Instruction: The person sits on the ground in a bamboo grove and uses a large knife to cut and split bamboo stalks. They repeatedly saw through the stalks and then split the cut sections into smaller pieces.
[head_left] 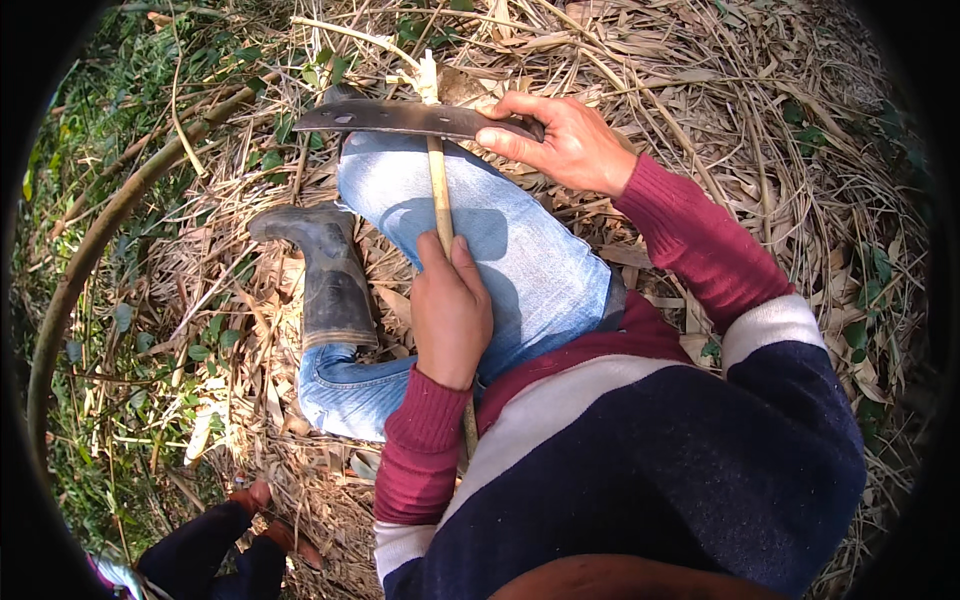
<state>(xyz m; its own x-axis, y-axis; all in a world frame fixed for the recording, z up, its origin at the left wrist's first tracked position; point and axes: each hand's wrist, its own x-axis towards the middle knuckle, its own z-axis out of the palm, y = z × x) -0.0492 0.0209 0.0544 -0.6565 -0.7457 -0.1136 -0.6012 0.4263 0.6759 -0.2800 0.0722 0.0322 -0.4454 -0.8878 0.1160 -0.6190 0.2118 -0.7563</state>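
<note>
My left hand is closed round a thin, pale bamboo stick, which runs from my lap out past my raised knee. The far end of the stick is split and frayed. My right hand pinches one end of a dark, slightly curved machete blade with several holes in it, thumb on the near side. The blade lies crosswise over the stick just short of the frayed end, above the knee of my jeans. Part of the stick's near end hides behind my left wrist and sleeve.
Dry leaves and cut stalks cover the ground. A dark rubber boot is on my bent leg. A long curved stem arches on the left before green plants. At the lower left, another person's dark-clothed limbs show.
</note>
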